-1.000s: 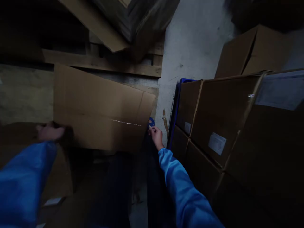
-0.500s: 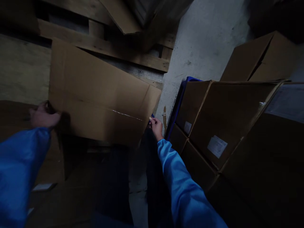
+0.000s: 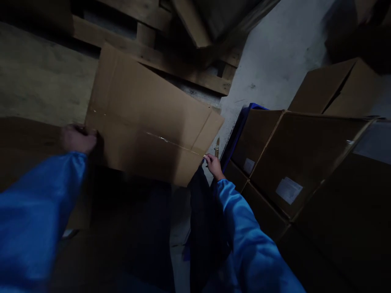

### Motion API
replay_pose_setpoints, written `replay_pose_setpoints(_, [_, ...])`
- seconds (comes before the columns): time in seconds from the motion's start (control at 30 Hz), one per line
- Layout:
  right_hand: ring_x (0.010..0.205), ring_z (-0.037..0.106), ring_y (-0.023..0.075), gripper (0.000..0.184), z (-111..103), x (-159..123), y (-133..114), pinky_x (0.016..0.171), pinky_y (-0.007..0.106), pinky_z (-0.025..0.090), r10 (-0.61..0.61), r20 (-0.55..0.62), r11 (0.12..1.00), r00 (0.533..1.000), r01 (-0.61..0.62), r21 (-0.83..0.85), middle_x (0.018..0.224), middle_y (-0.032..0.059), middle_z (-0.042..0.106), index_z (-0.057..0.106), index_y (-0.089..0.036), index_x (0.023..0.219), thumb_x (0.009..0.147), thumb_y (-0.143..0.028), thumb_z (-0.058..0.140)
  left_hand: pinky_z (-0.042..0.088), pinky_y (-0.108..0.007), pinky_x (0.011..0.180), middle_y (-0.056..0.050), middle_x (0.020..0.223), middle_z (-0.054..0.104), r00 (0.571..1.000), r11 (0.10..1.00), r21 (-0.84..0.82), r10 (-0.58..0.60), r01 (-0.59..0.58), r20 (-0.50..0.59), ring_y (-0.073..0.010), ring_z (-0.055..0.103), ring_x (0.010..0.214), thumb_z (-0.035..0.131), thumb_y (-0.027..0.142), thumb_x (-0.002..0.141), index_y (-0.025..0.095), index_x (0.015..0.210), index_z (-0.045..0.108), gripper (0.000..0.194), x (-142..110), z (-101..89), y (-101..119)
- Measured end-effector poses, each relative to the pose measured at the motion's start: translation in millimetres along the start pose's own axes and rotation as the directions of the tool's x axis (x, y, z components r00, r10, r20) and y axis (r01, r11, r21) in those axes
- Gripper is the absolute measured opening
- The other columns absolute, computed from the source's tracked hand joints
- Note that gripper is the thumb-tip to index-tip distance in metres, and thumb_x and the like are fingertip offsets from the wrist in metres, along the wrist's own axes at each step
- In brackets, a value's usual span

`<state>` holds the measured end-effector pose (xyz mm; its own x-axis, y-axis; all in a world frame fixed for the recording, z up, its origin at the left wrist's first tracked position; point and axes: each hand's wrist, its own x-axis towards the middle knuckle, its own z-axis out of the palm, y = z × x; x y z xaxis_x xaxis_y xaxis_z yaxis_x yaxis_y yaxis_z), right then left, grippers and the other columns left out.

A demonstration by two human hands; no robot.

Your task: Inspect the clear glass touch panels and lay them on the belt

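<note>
A flattened brown cardboard box (image 3: 152, 122) with a strip of clear tape across it hangs tilted in front of me. My left hand (image 3: 77, 139) is closed on its left edge. At the box's lower right corner my right hand (image 3: 214, 165) pinches the end of the tape seam, fingers closed. Both of my arms wear blue sleeves. The scene is dim.
Stacked sealed cartons with white labels (image 3: 293, 162) stand at the right against a blue pallet edge (image 3: 241, 126). An open carton (image 3: 336, 89) lies behind them. Wooden pallets (image 3: 152, 57) lean at the top. More cardboard (image 3: 27, 138) lies at the left. Grey concrete floor (image 3: 275, 61).
The flattened box has shifted right and up in view and tilted further. Both hands stayed on its edges, and a blue thing by my right hand is no longer seen.
</note>
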<state>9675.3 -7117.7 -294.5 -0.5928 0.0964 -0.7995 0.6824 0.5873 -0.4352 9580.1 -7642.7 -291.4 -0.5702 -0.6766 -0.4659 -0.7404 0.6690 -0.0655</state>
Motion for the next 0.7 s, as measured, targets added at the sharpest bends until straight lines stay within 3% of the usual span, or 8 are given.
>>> replay_pose_setpoints(0.17, [0.098,0.073,0.0210,0.031,-2,-46,-9,0.086,0.041,0.064,0.005,-0.072,0.989,0.997,-0.016,-0.149,0.119,0.0075,0.073,0.069,-0.018,0.123,0.105,-0.042,0.069,0.052,-0.041,0.111,0.004,0.122,0.076,0.998,0.996,-0.091,0.018,-0.012,0.064,-0.0173,0.067,0.115,0.066,0.037,0.096,0.018,0.123,0.064,0.034,13,-7.5,-11])
replay_pose_setpoints(0.23, [0.096,0.074,0.0210,0.032,-5,-71,-30,0.086,0.041,0.064,-0.036,-0.130,0.971,0.991,0.004,-0.238,0.117,0.0073,0.074,0.070,-0.017,0.122,0.105,-0.044,0.067,0.056,-0.038,0.104,0.003,0.115,0.077,0.992,0.986,-0.166,0.026,-0.005,0.125,-0.0160,0.069,0.107,0.068,0.032,0.097,0.016,0.120,0.067,0.028,17,-10.0,-14])
replay_pose_setpoints(0.3, [0.092,0.074,0.0210,0.034,-5,-84,-67,0.085,0.041,0.063,-0.126,-0.164,0.941,0.978,0.066,-0.332,0.110,0.0066,0.076,0.071,-0.016,0.118,0.106,-0.047,0.064,0.058,-0.037,0.098,-0.001,0.108,0.077,0.980,0.969,-0.249,0.044,0.006,0.194,-0.0168,0.070,0.101,0.070,0.028,0.098,0.014,0.112,0.070,0.020,21,-10.2,-16])
replay_pose_setpoints(0.37, [0.091,0.076,0.0229,0.042,5,-76,-122,0.084,0.041,0.062,-0.256,-0.135,0.889,0.957,0.178,-0.423,0.105,0.0094,0.079,0.074,-0.015,0.115,0.110,-0.049,0.051,0.060,-0.040,0.093,-0.006,0.109,0.075,0.969,0.945,-0.326,0.070,0.011,0.236,-0.0199,0.072,0.099,0.071,0.030,0.100,0.014,0.108,0.071,0.019,25,-8.4,-17])
replay_pose_setpoints(0.47, [0.094,0.077,0.0245,0.057,47,-33,-235,0.084,0.036,0.061,-0.448,0.050,0.734,0.893,0.399,-0.550,0.108,0.0124,0.082,0.078,-0.015,0.116,0.114,-0.045,0.029,0.060,-0.043,0.091,-0.007,0.111,0.073,0.969,0.912,-0.410,0.089,0.014,0.231,-0.0220,0.071,0.100,0.071,0.035,0.101,0.014,0.108,0.071,0.022,25,-5.4,-18])
replay_pose_setpoints(0.6, [0.103,0.076,0.0221,0.039,133,33,-397,0.089,0.029,0.057,-0.532,0.400,0.372,0.747,0.630,-0.682,0.117,0.0093,0.082,0.077,-0.021,0.122,0.112,-0.037,0.044,0.053,-0.047,0.102,-0.007,0.111,0.072,0.980,0.869,-0.495,0.106,-0.008,0.170,-0.0249,0.067,0.109,0.070,0.031,0.099,0.016,0.101,0.070,0.016,4,-6.9,-19])
replay_pose_setpoints(0.7, [0.110,0.076,0.0285,0.037,193,59,-479,0.094,0.036,0.055,-0.413,0.601,0.033,0.685,0.670,-0.741,0.124,0.0171,0.079,0.079,-0.018,0.124,0.111,-0.031,0.046,0.047,-0.047,0.106,-0.011,0.108,0.072,0.988,0.836,-0.549,0.087,-0.002,0.128,-0.0293,0.065,0.111,0.067,0.023,0.095,0.019,0.094,0.070,0.005,-12,-10.6,-16])
